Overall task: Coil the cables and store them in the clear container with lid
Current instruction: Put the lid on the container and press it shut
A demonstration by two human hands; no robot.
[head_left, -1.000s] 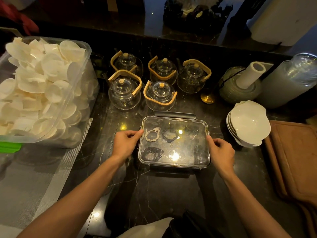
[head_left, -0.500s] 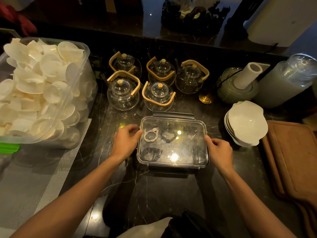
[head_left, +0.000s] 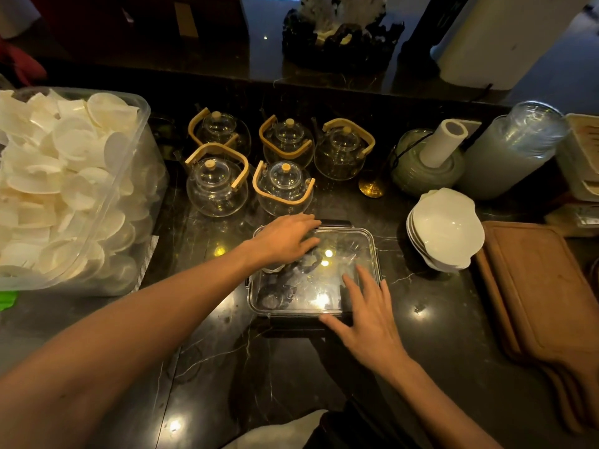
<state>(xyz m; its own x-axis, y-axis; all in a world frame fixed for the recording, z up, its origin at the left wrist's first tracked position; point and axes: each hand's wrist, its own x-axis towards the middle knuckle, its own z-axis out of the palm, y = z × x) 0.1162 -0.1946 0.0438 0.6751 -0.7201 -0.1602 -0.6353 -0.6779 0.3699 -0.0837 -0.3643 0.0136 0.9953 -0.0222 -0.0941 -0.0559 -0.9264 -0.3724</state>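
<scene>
At the frame's centre the clear container (head_left: pixel 312 273) sits on the dark surface (head_left: pixel 421 351), coiled cables (head_left: pixel 278 291) inside, both hands, left hand (head_left: pixel 285 241) and right hand (head_left: pixel 366 315), open flat on its lid (press evenly before latching).

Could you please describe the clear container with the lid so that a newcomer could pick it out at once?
On the dark marble counter, look just in front of the five glass teapots. The clear container lies flat there, rectangular, under both hands, with coiled cables visible inside. Unlike the big tub of white discs, it is shallow, lidded and dark-latched.
</scene>
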